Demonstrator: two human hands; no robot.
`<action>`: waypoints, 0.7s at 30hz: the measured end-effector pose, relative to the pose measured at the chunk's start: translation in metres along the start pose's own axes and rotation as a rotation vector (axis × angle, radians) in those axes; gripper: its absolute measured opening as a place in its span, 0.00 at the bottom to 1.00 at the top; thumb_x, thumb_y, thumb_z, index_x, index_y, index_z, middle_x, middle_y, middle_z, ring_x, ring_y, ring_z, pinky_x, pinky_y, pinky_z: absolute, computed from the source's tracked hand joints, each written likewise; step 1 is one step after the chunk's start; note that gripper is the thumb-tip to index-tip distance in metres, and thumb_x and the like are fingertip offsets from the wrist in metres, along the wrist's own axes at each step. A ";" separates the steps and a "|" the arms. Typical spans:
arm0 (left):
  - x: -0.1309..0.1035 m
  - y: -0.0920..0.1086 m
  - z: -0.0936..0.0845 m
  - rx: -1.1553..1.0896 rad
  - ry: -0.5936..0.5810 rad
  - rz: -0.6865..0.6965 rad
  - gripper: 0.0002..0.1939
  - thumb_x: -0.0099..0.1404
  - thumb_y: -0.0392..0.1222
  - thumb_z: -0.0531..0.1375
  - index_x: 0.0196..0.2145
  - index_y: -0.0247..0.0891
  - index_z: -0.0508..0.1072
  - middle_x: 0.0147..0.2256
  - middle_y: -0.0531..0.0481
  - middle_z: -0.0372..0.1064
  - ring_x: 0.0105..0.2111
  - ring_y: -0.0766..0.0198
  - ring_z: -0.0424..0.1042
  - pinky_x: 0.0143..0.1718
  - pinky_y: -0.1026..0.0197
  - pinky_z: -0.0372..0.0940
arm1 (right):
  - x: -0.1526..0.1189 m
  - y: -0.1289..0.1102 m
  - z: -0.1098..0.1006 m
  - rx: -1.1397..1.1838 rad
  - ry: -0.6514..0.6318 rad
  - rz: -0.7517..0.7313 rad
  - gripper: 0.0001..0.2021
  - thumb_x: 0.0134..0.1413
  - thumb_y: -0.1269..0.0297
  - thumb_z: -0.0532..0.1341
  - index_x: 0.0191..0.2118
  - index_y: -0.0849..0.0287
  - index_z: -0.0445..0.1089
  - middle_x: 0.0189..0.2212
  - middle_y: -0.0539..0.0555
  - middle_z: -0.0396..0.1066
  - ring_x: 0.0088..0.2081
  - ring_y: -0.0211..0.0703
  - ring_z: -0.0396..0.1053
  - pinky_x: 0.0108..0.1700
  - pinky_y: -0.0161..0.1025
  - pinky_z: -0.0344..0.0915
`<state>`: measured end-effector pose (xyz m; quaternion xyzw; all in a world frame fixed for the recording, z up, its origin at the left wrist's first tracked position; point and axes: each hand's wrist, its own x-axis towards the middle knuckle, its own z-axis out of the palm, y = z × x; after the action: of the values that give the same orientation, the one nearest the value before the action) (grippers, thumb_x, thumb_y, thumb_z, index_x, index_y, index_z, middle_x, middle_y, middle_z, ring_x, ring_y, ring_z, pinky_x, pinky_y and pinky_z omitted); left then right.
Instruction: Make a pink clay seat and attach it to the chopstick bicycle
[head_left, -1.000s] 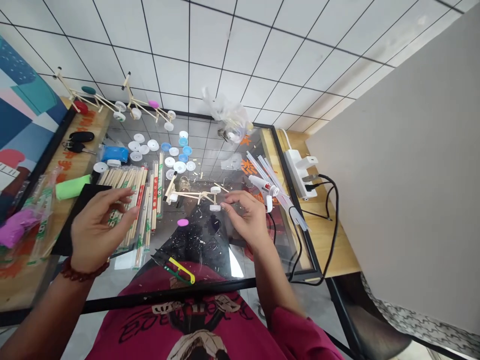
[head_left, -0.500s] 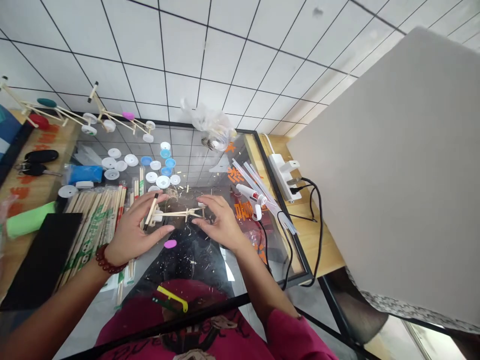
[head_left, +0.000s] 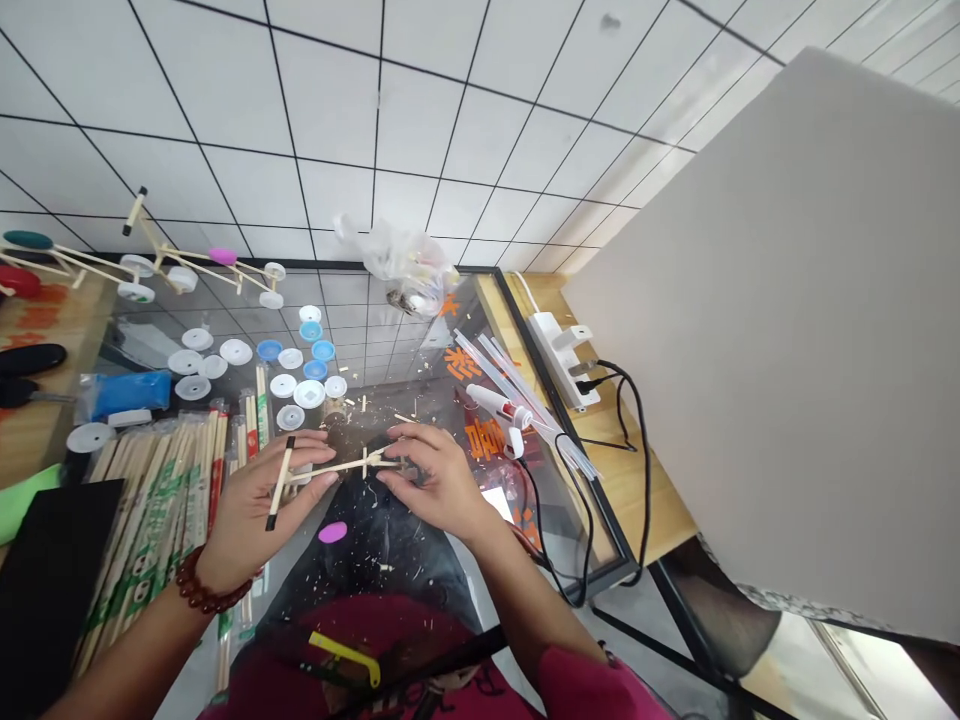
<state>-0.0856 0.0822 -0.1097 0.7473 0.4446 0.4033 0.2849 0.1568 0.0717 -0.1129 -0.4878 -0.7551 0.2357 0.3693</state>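
A small model tricycle of thin wooden sticks lies lengthwise between my hands, low over the glass tabletop. My left hand closes around its front end, where a black-tipped handlebar stick stands out across the fingers. My right hand has thumb and fingers around the rear end, and the wheels there are mostly hidden. A pink oval piece rests on the glass just below the model. White and blue bottle caps lie beyond my left hand, with wrapped chopsticks to its left.
A white glue gun and clear glue sticks lie at right, near a power strip with black cables. Similar stick models stand at the back left. A plastic bag sits by the tiled wall. A yellow tool lies near my body.
Both hands and the model sit slightly lower in the view. The model has tilted a little, and its handlebar now lies further left and lower. The view has shifted right.
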 end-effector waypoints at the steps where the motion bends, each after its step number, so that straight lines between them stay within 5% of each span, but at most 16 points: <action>1: 0.000 -0.001 0.000 -0.023 -0.007 0.014 0.10 0.64 0.36 0.64 0.43 0.47 0.76 0.44 0.51 0.76 0.49 0.57 0.75 0.51 0.53 0.72 | 0.000 0.001 0.001 -0.001 0.003 -0.017 0.09 0.55 0.64 0.68 0.42 0.54 0.74 0.48 0.55 0.77 0.49 0.46 0.75 0.51 0.44 0.66; 15: 0.004 0.001 -0.004 -0.038 -0.009 0.088 0.08 0.63 0.32 0.64 0.37 0.45 0.77 0.38 0.53 0.77 0.44 0.59 0.77 0.52 0.50 0.71 | -0.001 0.002 0.005 0.136 0.032 -0.087 0.09 0.58 0.70 0.62 0.44 0.56 0.76 0.47 0.59 0.78 0.48 0.44 0.77 0.52 0.43 0.72; 21: 0.007 0.000 -0.003 -0.050 -0.005 0.095 0.07 0.62 0.33 0.64 0.35 0.45 0.77 0.36 0.53 0.77 0.43 0.59 0.77 0.51 0.51 0.71 | 0.008 0.002 -0.006 0.175 -0.003 0.029 0.12 0.65 0.70 0.56 0.48 0.55 0.75 0.47 0.56 0.78 0.51 0.42 0.75 0.55 0.44 0.70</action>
<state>-0.0857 0.0885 -0.1056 0.7613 0.3977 0.4255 0.2849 0.1609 0.0793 -0.1079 -0.4641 -0.7252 0.3068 0.4057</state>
